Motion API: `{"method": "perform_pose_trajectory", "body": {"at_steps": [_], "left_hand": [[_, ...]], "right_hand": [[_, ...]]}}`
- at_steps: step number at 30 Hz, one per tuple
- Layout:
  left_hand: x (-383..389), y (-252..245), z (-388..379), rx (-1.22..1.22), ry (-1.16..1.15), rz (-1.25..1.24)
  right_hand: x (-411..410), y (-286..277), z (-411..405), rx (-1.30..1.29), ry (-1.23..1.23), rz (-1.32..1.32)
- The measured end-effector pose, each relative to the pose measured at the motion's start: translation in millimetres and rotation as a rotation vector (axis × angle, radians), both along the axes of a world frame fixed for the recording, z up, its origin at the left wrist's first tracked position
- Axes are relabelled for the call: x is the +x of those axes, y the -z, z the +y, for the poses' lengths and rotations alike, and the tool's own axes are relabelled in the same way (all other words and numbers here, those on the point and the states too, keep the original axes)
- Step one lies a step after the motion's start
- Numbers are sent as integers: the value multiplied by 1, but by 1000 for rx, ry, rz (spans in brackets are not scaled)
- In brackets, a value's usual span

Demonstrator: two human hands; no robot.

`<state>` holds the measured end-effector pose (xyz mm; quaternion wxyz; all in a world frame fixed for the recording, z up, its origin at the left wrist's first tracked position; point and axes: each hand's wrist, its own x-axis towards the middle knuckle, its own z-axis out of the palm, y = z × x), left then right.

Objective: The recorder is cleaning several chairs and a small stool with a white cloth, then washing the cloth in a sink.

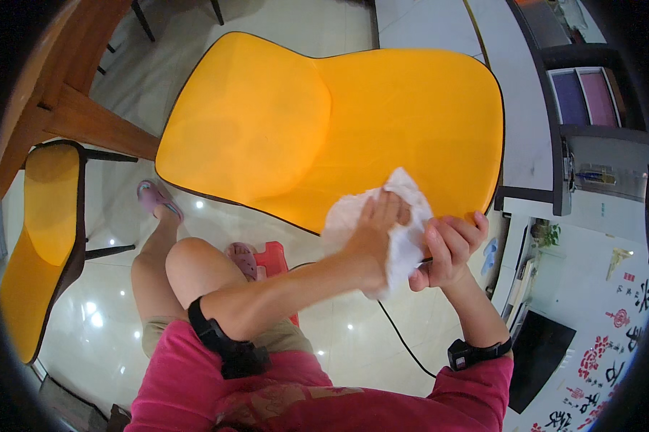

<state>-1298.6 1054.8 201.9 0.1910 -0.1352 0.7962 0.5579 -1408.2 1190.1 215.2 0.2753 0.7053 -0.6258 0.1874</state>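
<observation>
A large yellow upholstered chair (pixel 410 108) with dark edging fills the middle of the view before me. My left hand (pixel 381 216) presses a crumpled white cloth (pixel 338 221) against its surface near the lower right edge. The cloth bunches around the fingers and part of it hangs past the edge. My right hand (pixel 454 248) grips the chair's rim at the lower right corner, just beside the cloth. The underside of the chair is hidden.
Another yellow chair (pixel 54 200) stands at left by a wooden table (pixel 103 121). Beneath my left forearm is a red plastic stool (pixel 274 259). A black cable (pixel 405 335) runs near my right arm. Shelving (pixel 599 129) and a dark screen (pixel 543 362) lie at right.
</observation>
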Motion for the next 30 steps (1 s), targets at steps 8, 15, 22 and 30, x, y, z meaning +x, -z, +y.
{"method": "perform_pose_trajectory", "body": {"at_steps": [8, 15, 22, 30], "left_hand": [[1, 75, 16, -40, -169, 813], [-13, 54, -30, 251, -123, 158], [27, 256, -66, 143, -212, -84], [27, 255, -50, 101, -301, -211]], "right_hand": [[1, -2, -1, 41, -1, 10], [-2, -3, 7, 71, 19, 30], [0, -3, -3, 69, -5, 50], [0, -1, 1, 40, -2, 45]]}}
